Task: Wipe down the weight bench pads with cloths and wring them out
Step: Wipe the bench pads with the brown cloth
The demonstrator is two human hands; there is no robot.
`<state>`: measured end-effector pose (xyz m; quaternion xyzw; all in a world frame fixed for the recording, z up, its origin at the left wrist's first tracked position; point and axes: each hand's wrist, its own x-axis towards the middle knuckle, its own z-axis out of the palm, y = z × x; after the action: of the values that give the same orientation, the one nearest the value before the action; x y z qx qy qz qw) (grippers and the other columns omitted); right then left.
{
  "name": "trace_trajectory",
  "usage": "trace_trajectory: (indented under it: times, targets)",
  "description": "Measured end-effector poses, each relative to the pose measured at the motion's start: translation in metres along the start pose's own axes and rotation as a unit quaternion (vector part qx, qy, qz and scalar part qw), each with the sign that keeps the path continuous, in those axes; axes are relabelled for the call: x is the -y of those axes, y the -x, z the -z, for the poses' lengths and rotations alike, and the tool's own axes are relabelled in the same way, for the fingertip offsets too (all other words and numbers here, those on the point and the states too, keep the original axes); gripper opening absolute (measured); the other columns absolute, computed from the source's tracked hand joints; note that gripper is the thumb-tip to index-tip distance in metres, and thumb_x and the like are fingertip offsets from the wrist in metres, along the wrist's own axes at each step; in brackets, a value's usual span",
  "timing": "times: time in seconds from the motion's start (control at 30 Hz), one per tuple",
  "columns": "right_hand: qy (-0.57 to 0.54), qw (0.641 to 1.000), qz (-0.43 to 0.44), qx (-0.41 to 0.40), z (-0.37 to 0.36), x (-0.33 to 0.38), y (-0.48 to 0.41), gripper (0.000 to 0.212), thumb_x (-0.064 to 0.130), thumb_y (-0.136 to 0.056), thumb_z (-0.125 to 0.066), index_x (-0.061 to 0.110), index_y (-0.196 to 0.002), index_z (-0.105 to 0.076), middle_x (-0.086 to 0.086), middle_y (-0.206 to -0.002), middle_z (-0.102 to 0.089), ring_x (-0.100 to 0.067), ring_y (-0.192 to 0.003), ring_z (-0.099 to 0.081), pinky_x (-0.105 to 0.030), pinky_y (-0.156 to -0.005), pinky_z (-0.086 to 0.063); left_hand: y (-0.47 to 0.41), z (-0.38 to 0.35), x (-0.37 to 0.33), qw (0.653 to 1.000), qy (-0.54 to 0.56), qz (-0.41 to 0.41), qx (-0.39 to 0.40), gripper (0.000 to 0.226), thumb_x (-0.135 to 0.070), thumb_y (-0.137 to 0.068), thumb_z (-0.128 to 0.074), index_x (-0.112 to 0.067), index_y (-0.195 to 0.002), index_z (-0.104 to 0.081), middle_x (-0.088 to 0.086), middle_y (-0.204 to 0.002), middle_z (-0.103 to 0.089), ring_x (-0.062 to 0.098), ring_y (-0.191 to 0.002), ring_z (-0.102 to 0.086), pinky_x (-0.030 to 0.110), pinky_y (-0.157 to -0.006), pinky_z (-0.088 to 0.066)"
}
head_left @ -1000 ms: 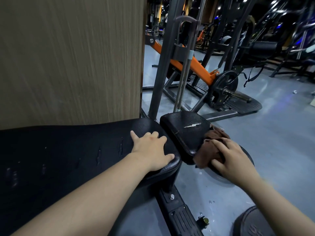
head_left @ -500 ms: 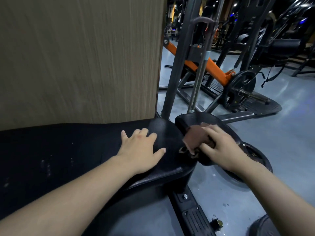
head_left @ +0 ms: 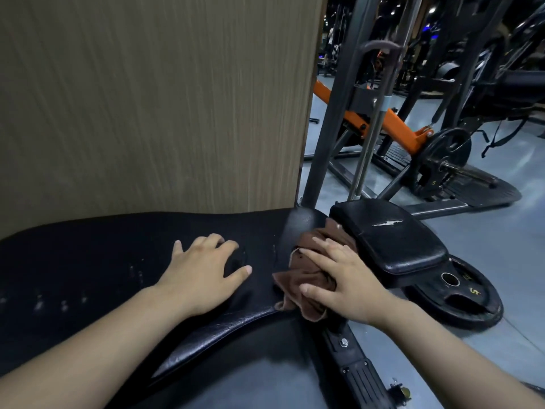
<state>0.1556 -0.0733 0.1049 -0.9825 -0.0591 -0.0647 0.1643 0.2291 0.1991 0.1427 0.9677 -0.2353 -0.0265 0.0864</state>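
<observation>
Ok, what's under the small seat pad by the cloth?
A black weight plate lies flat on the floor, poking out from under the small seat pad. Its far part and the pad's support are covered by the pad.

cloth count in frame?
1. A brown cloth, pressed under the right hand at the end of the long bench pad, beside the small seat pad. Others may be out of frame.

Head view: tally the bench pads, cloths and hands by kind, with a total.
Bench pads: 2, long pad and small pad
Cloths: 1, brown cloth
Hands: 2, left hand and right hand
Total: 5
</observation>
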Motion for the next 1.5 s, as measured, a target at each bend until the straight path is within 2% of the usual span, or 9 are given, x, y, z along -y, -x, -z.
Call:
trace_trajectory:
  times: [0.13, 0.27, 0.4, 0.5, 0.6, 0.7, 0.77, 0.97, 1.5]
  targets:
    - [-0.01, 0.996, 0.08, 0.026, -0.009, 0.034, -0.006, 0.101, 0.071, -0.075, -0.059, 0.027, -0.156, -0.016, 0.005, -0.158, -0.026, -0.011, -0.147, -0.019, -0.025, -0.12, -0.011, 0.016, 0.0, 0.012, 1.0, 0.01, 0.002, -0.005, 0.065, -0.069, -0.091, -0.034, -0.035, -0.146, -0.035, -0.013, -0.146, -0.038, 0.014, -0.138, -0.032, 0.059, -0.117, -0.018]
    - [-0.093, 0.995, 0.036, 0.009, 0.001, 0.038, -0.013, 0.115, 0.057, -0.065, -0.08, 0.021, -0.15, -0.012, 0.012, -0.144, -0.027, -0.001, -0.133, -0.028, -0.001, -0.104, -0.013, 0.028, 0.003, 0.026, 1.0, 0.005, 0.007, -0.02, 0.065, -0.068, -0.092, -0.035, -0.035, -0.148, -0.031, -0.014, -0.147, -0.036, 0.013, -0.14, -0.03, 0.06, -0.118, -0.016]
    - [-0.007, 0.998, 0.033, 0.049, 0.001, 0.032, -0.019, 0.105, 0.07, -0.067, -0.054, 0.027, -0.157, -0.019, 0.002, -0.161, -0.018, -0.01, -0.15, -0.01, -0.018, -0.118, -0.005, 0.031, 0.006, 0.041, 0.999, -0.009, 0.011, -0.037, 0.065, -0.068, -0.092, -0.033, -0.034, -0.148, -0.031, -0.014, -0.147, -0.036, 0.013, -0.14, -0.03, 0.061, -0.117, -0.015]
    - [0.04, 0.998, 0.01, 0.048, 0.009, 0.017, -0.031, 0.088, 0.063, -0.069, -0.042, 0.024, -0.147, -0.044, -0.006, -0.157, -0.035, -0.022, -0.146, -0.029, -0.02, -0.117, -0.009, 0.03, 0.008, 0.049, 0.999, 0.006, 0.02, -0.046, 0.065, -0.067, -0.092, -0.033, -0.034, -0.148, -0.033, -0.012, -0.147, -0.037, 0.014, -0.139, -0.031, 0.062, -0.117, -0.017]
    - [0.109, 0.994, -0.008, 0.025, 0.017, 0.003, -0.047, 0.082, 0.063, -0.069, -0.039, 0.023, -0.137, -0.057, -0.005, -0.151, -0.045, -0.031, -0.142, -0.031, -0.037, -0.12, -0.019, 0.031, 0.006, 0.054, 0.998, 0.024, 0.03, -0.058, 0.063, -0.065, -0.093, -0.036, -0.033, -0.146, -0.036, -0.009, -0.146, -0.039, 0.016, -0.138, -0.033, 0.064, -0.116, -0.017]
    - [0.108, 0.985, -0.078, 0.107, 0.023, 0.01, -0.058, 0.072, 0.053, -0.077, -0.052, 0.027, -0.145, -0.047, -0.005, -0.157, -0.033, -0.031, -0.147, -0.017, -0.038, -0.121, -0.012, 0.033, 0.003, 0.054, 0.996, 0.031, 0.033, -0.074, 0.061, -0.064, -0.093, -0.037, -0.032, -0.145, -0.038, -0.008, -0.145, -0.041, 0.018, -0.137, -0.035, 0.064, -0.116, -0.017]
    - [0.076, 0.98, -0.11, 0.15, 0.021, 0.022, -0.064, 0.085, 0.06, -0.069, -0.049, 0.026, -0.146, -0.043, -0.006, -0.158, -0.032, -0.03, -0.147, -0.019, -0.043, -0.122, -0.015, 0.037, 0.001, 0.052, 0.996, 0.03, 0.028, -0.083, 0.059, -0.062, -0.094, -0.037, -0.031, -0.145, -0.038, -0.008, -0.144, -0.042, 0.018, -0.137, -0.036, 0.065, -0.115, -0.017]
    - [0.101, 0.987, -0.124, 0.036, -0.007, 0.052, -0.041, 0.084, 0.063, -0.07, -0.033, 0.021, -0.143, -0.04, -0.008, -0.15, -0.039, -0.032, -0.141, -0.027, -0.046, -0.115, -0.026, 0.057, 0.012, 0.05, 0.993, 0.036, 0.049, -0.105, 0.058, -0.06, -0.095, -0.038, -0.031, -0.145, -0.038, -0.009, -0.145, -0.042, 0.018, -0.137, -0.035, 0.062, -0.116, -0.018]
    - [0.086, 0.99, -0.109, 0.001, -0.011, 0.046, -0.032, 0.091, 0.067, -0.067, -0.028, 0.021, -0.145, -0.042, -0.009, -0.154, -0.036, -0.027, -0.145, -0.025, -0.045, -0.116, -0.025, 0.091, 0.023, 0.083, 0.997, -0.054, 0.042, -0.045, 0.066, -0.067, -0.092, -0.033, -0.029, -0.146, -0.037, -0.003, -0.144, -0.043, 0.021, -0.135, -0.037, 0.06, -0.114, -0.023]
